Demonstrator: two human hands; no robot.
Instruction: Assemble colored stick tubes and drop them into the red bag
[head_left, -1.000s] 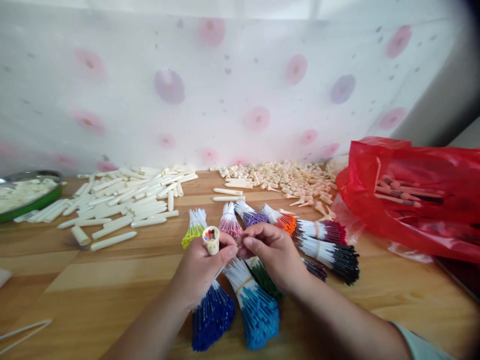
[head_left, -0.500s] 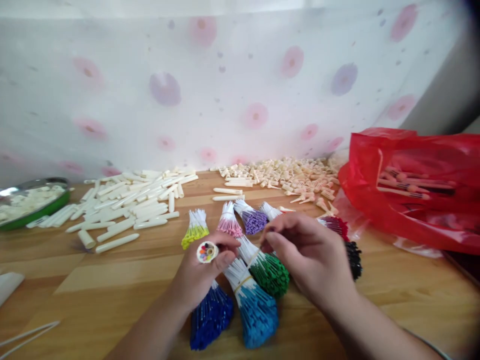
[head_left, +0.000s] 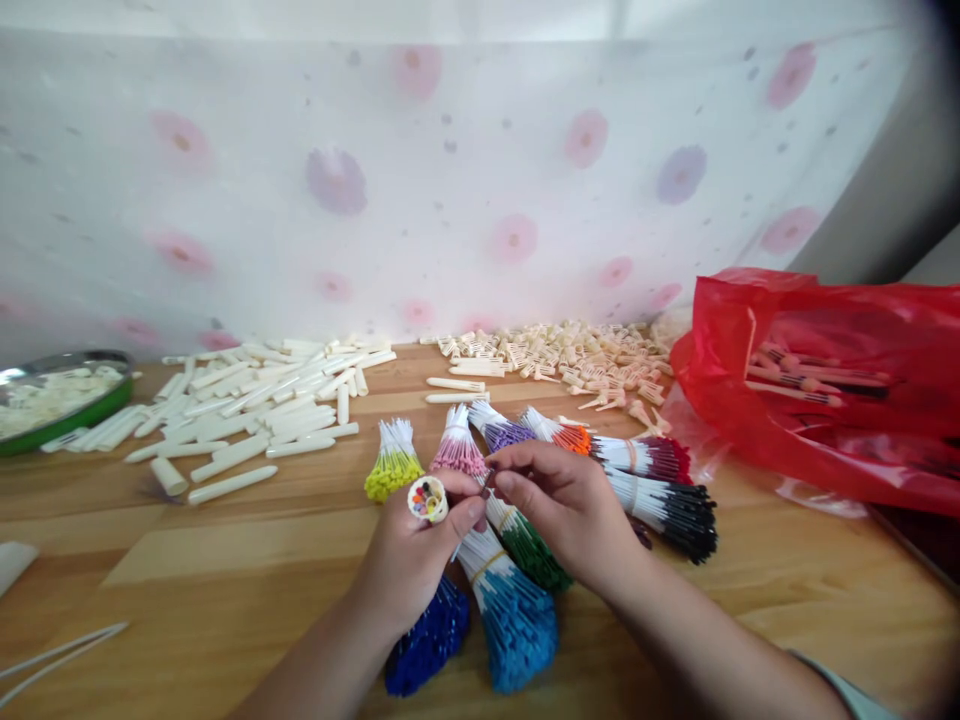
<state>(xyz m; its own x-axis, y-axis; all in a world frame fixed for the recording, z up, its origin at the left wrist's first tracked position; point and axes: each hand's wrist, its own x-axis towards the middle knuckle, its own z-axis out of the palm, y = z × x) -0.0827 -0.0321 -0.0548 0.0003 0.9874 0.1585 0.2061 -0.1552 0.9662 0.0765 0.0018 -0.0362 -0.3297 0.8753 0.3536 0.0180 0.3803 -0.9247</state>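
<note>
While the left hand (head_left: 420, 545) grips a cream, round-mouthed tube (head_left: 427, 499) filled with coloured tips, the right hand (head_left: 559, 505) pinches closed just beside its fingertips, on something too small to make out. Around them, slim white sticks with glossy tips lie in banded, fanned bundles: blue (head_left: 517, 630), green (head_left: 532, 550), black (head_left: 686, 520) and yellow (head_left: 391, 470).

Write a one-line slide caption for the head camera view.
Left hand holds a cream tube of coloured tips beside the right hand, among colour-sorted bundles.

Glossy plastic bag (head_left: 810, 452) — crinkled, smooth wooden table (head_left: 225, 580)
</note>
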